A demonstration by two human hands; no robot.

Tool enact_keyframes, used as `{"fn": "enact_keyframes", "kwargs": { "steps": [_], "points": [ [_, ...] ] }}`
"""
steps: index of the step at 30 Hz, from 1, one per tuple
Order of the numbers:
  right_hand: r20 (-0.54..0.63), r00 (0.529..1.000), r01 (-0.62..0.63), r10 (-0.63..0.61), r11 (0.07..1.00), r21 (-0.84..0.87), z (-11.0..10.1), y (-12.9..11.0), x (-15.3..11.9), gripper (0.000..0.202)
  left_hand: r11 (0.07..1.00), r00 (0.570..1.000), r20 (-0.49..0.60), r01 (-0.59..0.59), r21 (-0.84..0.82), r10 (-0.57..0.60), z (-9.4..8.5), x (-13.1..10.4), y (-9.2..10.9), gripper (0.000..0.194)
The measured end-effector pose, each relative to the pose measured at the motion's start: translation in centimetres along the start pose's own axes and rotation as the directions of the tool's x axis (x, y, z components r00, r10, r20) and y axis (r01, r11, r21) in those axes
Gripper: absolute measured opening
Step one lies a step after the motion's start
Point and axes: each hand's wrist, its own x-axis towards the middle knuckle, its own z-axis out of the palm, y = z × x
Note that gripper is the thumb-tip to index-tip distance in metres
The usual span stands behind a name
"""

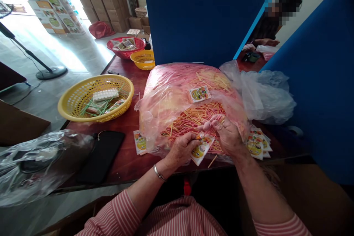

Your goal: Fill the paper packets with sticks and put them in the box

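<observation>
A large clear bag [163, 99] of thin pink and yellow sticks lies open on the dark red table. At its front edge my left hand [182, 150] pinches a small printed packet [201, 150], with some sticks showing at the packet's top. Just right of that packet, my right hand [227, 134] is over the loose sticks [190, 120], its fingers curled together around what looks like a short stick. Another printed packet [199, 94] lies on top of the bag.
Packets [257, 144] are piled right of the bag, others [140, 142] left. A yellow basket [65, 108], a black phone-like slab [102, 158] and a plastic-wrapped item [44, 158] stand left. Blue panels [193, 18] rise behind; beyond them is a person [265, 25].
</observation>
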Motion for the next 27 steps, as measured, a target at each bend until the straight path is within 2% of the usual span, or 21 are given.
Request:
{"fn": "enact_keyframes", "kwargs": {
  "steps": [5, 8, 10, 12, 16, 17, 20, 23, 25, 27],
  "points": [
    [0.063, 0.993, -0.102, 0.096, 0.991, 0.088, 1.1, 1.1, -0.6, 0.015, 0.976, 0.999, 0.041, 0.036, -0.213, -0.028, 0.2, 0.0, 0.3, 0.015],
    [0.058, 0.989, -0.142, 0.135, 0.98, 0.14, 1.7, 1.6, -1.3, 0.032, 0.938, 0.998, 0.038, 0.069, -0.339, -0.059, 0.3, 0.0, 0.6, 0.017],
    [0.035, 0.994, -0.109, 0.105, 0.985, 0.132, 1.7, 1.9, -1.7, 0.04, 0.905, 0.996, 0.046, 0.093, -0.415, -0.081, 0.3, 0.0, 0.8, 0.018],
    [0.052, 0.997, -0.06, 0.059, 0.998, 0.03, 1.4, 2.0, -1.9, 0.038, 0.873, 0.994, 0.054, 0.106, -0.475, -0.091, 0.3, 0.0, 1.0, 0.02],
    [0.184, 0.983, 0.04, 0.005, 0.97, -0.238, 0.6, 2.3, -2.3, 0.04, 0.851, 0.994, 0.037, 0.107, -0.513, -0.102, 0.3, 0.0, 1.2, 0.023],
    [0.16, 0.987, 0.056, -0.018, 0.97, -0.238, 0.6, 2.4, -2.6, 0.042, 0.849, 0.994, 0.039, 0.107, -0.518, -0.101, 0.4, 0.0, 1.1, 0.023],
    [-0.039, 0.997, 0.05, -0.059, 0.978, -0.202, 1.3, 3.1, -3.7, 0.051, 0.842, 0.995, 0.035, 0.098, -0.53, -0.094, 0.8, -0.1, 0.9, 0.024],
    [-0.198, 0.978, 0.009, -0.071, 0.955, -0.296, 1.6, 3.5, -5.1, 0.029, 0.876, 0.999, 0.016, 0.05, -0.479, -0.048, 1.5, -0.3, 0.8, 0.022],
    [-0.33, 0.938, -0.019, -0.102, 0.939, -0.344, 0.2, 3.2, -5.6, 0.021, 0.922, 1.0, -0.004, 0.012, -0.388, -0.015, 1.7, -0.8, 0.9, 0.021],
    [-0.509, 0.85, -0.081, -0.133, 0.923, -0.375, -3.1, 3.0, -5.9, 0.025, 0.95, 0.998, -0.055, -0.001, -0.313, -0.017, 1.2, -1.5, 1.2, 0.023]
  ]
}}
